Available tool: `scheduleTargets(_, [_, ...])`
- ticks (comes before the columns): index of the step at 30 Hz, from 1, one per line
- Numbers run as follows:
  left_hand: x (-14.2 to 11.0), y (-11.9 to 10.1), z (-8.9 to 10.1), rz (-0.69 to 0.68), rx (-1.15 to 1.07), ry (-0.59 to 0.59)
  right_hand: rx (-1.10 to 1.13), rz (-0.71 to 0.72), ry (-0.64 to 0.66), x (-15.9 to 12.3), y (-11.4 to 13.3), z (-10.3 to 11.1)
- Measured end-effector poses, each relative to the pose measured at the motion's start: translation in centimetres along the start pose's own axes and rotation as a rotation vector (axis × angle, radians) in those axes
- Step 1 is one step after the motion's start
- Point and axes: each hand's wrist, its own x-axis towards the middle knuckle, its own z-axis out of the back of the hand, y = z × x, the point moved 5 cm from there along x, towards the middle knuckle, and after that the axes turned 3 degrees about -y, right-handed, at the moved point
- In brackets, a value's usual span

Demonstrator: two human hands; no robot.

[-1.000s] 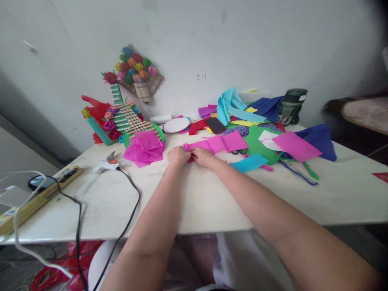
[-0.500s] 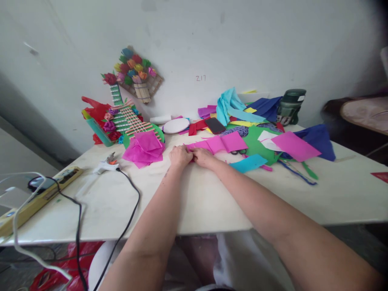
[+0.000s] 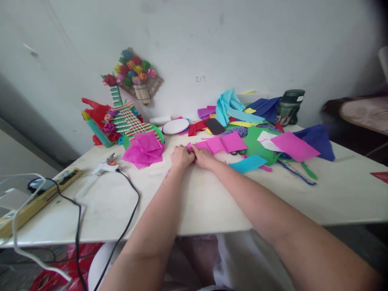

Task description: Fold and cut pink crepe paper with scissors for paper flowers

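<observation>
"How are we gripping it?"
"Our left hand point(image 3: 182, 156) and right hand point(image 3: 203, 157) are curled closed — both on the pink strip point(image 3: 214, 144), at its left end; we should gather evenly, its tail flat rightward"

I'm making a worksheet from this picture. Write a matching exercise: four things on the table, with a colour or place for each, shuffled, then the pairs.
1. pink paper strip
2. glue gun
3. phone
4. bottle

A. dark, lying beside red paper
B. dark green, standing upright near the wall
C. one end at the left hand and right hand
D. white, with a black cord

Pairs: 1-C, 2-D, 3-A, 4-B
</observation>
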Motion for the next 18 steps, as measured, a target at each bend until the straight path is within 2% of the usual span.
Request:
scheduleTargets(10, [0.8,1.9,-0.2,0.098,-0.248,0.123,0.001,0.043,-0.016,0.0,0.0,0.0])
scheduleTargets(18, [0.6,2.4,-0.1,0.072,-0.332,0.106,-0.002,0.032,0.004,0.1,0.0,0.1])
